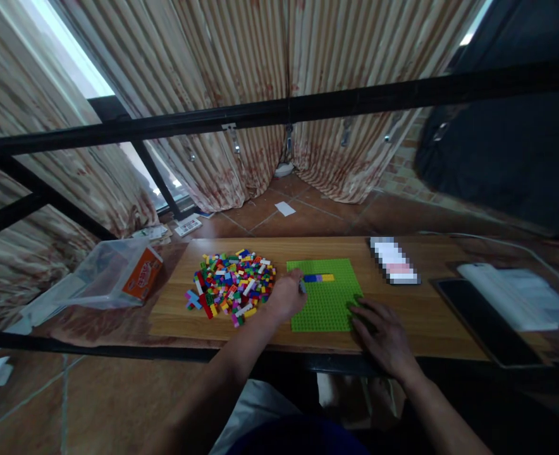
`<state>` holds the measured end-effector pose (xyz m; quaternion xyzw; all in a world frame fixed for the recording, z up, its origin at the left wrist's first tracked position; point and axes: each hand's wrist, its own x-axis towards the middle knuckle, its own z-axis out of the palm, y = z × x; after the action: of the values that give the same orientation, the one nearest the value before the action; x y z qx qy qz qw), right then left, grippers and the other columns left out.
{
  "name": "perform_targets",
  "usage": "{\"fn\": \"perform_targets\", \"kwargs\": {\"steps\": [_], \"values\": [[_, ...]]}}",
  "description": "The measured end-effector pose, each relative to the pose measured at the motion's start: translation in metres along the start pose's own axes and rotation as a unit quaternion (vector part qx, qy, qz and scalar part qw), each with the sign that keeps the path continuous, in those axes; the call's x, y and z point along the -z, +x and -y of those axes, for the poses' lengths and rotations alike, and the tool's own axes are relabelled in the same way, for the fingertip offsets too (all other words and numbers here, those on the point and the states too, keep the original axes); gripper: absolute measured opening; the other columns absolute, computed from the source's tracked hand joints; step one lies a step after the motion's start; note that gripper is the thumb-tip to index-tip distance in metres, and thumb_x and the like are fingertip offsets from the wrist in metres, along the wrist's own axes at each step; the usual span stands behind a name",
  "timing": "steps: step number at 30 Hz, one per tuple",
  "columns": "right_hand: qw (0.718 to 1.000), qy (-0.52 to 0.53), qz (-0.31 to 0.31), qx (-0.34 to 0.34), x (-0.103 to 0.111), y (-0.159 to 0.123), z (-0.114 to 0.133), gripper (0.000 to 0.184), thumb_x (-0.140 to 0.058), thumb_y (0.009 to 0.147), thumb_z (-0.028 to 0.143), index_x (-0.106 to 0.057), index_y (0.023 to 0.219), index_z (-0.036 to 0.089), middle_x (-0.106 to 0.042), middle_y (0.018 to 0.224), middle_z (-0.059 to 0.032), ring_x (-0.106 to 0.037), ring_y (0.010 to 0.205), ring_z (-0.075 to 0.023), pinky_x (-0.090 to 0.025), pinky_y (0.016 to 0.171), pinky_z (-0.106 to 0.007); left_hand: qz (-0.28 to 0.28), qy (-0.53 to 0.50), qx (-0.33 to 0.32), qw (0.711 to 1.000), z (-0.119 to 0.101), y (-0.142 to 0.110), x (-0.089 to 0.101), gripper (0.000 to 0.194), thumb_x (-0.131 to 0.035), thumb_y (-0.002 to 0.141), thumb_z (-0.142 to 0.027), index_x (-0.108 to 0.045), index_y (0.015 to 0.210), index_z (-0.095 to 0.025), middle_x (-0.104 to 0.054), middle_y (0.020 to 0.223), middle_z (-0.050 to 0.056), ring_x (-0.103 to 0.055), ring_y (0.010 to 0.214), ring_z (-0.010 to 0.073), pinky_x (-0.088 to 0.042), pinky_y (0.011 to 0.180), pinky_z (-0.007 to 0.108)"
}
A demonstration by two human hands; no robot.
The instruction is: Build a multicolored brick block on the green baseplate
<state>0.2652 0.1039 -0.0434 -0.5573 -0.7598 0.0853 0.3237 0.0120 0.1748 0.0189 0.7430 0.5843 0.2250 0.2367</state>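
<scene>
A green studded baseplate [329, 311] lies on the wooden board. Near its upper part runs a short row of toy bricks: a blue brick [310, 278], a purple brick [319, 278] and a yellow brick [327, 277]. My left hand [288, 297] reaches over the plate's left edge, fingers pinched round a small grey-blue brick [302, 286], mostly hidden, just left of the row. Its exact size cannot be made out. At the lower right edge of the plate rests my right hand [382, 332], fingers apart, holding nothing. Left of the plate spreads a pile of mixed colourful bricks [234, 278].
A clear plastic box [104, 278] with an orange label stands beyond the board's left end. Right of the plate lies a phone [393, 260] with a blurred screen. A dark tablet [488, 325] and white packaging [507, 297] sit further right. A black rail [260, 117] crosses behind.
</scene>
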Motion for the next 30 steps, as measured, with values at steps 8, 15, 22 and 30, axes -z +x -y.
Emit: {"fn": "perform_targets", "kwargs": {"steps": [8, 15, 22, 30], "values": [[1.0, 0.008, -0.014, 0.005, -0.002, 0.001, -0.001, 0.027, -0.054, 0.09, 0.04, -0.069, 0.107, 0.026, -0.062, 0.123, -0.0074, -0.056, 0.112, -0.0264, -0.047, 0.094, -0.049, 0.037, 0.094, 0.016, 0.995, -0.007, 0.009, -0.011, 0.052, -0.056, 0.074, -0.006, -0.048, 0.126, -0.013, -0.068, 0.107, 0.011, -0.067, 0.093, 0.0198, -0.052, 0.085, 0.031], [1.0, 0.001, -0.024, 0.009, -0.006, 0.0, -0.005, 0.025, -0.056, 0.089, 0.039, -0.07, 0.106, 0.027, -0.063, 0.122, -0.0063, -0.057, 0.111, -0.0258, -0.047, 0.093, -0.048, 0.005, 0.01, 0.043, 0.999, 0.001, 0.002, -0.015, 0.062, -0.056, 0.076, -0.005, -0.039, 0.135, -0.016, -0.067, 0.11, 0.007, -0.066, 0.086, 0.0142, -0.052, 0.082, 0.027], [1.0, 0.0, -0.021, 0.005, -0.005, 0.001, -0.003, 0.026, -0.055, 0.089, 0.039, -0.07, 0.106, 0.026, -0.063, 0.121, -0.0076, -0.057, 0.111, -0.0262, -0.047, 0.093, -0.048, -0.012, -0.02, 0.057, 0.998, -0.005, 0.002, -0.022, 0.063, -0.059, 0.076, -0.006, -0.039, 0.136, -0.016, -0.067, 0.11, 0.006, -0.065, 0.086, 0.0134, -0.051, 0.083, 0.027], [1.0, 0.004, -0.019, -0.001, -0.004, 0.001, -0.002, 0.028, -0.053, 0.089, 0.042, -0.07, 0.105, 0.026, -0.063, 0.12, -0.0078, -0.058, 0.11, -0.0262, -0.048, 0.093, -0.049, -0.018, -0.035, 0.055, 0.998, -0.003, -0.002, -0.023, 0.067, -0.063, 0.075, -0.006, -0.038, 0.137, -0.015, -0.065, 0.11, 0.008, -0.065, 0.087, 0.0134, -0.051, 0.082, 0.025]]}}
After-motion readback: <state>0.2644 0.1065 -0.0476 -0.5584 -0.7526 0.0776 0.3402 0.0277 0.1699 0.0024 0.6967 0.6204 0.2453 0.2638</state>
